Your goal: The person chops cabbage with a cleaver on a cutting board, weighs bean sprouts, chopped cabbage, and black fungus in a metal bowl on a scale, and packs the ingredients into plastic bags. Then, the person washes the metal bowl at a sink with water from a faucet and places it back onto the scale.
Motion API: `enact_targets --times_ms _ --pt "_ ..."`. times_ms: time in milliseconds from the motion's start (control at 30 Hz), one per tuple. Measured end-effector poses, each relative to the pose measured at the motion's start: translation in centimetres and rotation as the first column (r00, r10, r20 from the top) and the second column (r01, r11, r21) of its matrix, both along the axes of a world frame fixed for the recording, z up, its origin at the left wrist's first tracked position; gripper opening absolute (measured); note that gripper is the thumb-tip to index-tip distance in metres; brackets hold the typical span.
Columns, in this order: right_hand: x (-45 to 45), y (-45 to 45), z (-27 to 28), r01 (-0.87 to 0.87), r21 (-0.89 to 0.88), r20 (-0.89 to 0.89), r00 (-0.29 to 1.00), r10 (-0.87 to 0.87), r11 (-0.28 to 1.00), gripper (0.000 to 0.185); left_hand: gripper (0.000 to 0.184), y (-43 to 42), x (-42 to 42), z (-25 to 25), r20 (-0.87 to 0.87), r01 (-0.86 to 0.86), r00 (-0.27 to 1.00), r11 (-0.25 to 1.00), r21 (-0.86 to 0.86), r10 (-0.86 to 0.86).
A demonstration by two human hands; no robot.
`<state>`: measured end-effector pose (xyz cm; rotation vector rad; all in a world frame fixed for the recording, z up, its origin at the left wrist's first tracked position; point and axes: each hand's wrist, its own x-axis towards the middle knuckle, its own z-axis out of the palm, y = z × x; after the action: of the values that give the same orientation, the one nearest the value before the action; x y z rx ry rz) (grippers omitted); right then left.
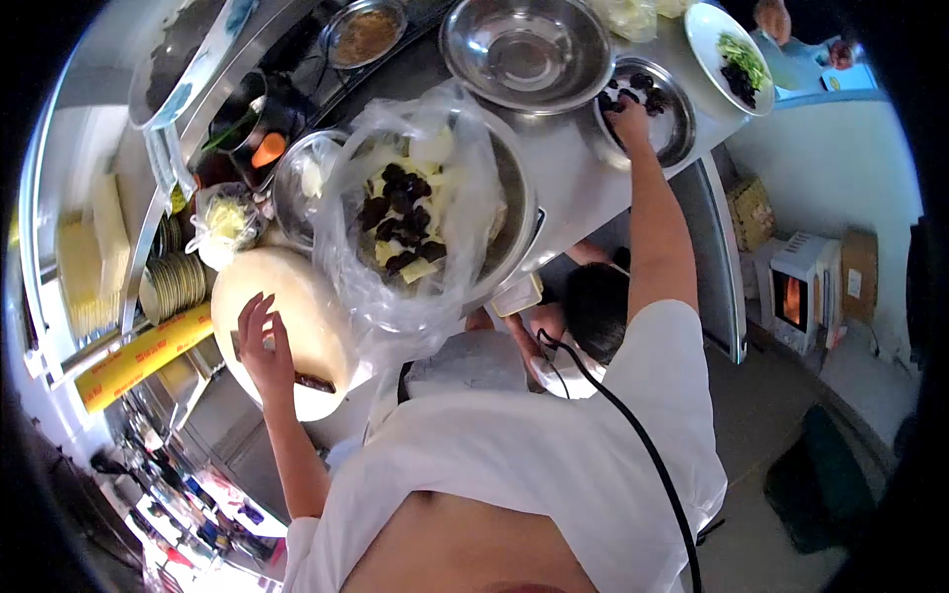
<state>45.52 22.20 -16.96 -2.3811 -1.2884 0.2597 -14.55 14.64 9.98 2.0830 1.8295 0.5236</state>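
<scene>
My right hand [629, 125] reaches into a shallow steel bowl [680, 138] at the upper right, its fingers closed on dark pieces that look like black fungus [643, 84]. My left hand [263, 346] hovers over the round cutting board [297, 287], fingers apart and holding nothing. Beside it on the board lies a dark handle [314, 381], apparently a knife's; the rest is hidden. Between my hands, a large steel basin [514, 188] is lined with a clear plastic bag [346, 217]. In the bag, black fungus [400, 212] lies on pale yellow pieces [425, 269].
A wide steel bowl [529, 49] and a white plate [704, 30] with chopped greens and dark pieces stand behind. Another person's hands [774, 20] show at top right. Someone's dark-haired head [596, 311] is below the counter edge. Stacked plates [173, 287] sit left.
</scene>
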Motion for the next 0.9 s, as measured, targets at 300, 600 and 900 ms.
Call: enact_targets --times_ms 300,600,900 --pt "-1.2 -0.9 14.1 0.286 0.378 -0.821 0.542 0.176 0.881 0.009 0.025 -0.3 -1.5 0.0 0.026 0.035 0.999 0.998 0.049 -0.036" --pt "-26.5 -1.8 27.3 -0.615 0.545 -0.383 0.422 0.822 0.570 0.022 0.024 -0.8 -0.5 0.5 0.066 0.093 0.993 0.996 0.008 -0.094" --pt "-25.1 -1.9 26.9 -0.769 0.075 -0.311 0.587 0.747 0.635 0.037 0.022 -1.4 -5.7 -0.8 0.010 0.019 1.000 1.000 -0.017 -0.019"
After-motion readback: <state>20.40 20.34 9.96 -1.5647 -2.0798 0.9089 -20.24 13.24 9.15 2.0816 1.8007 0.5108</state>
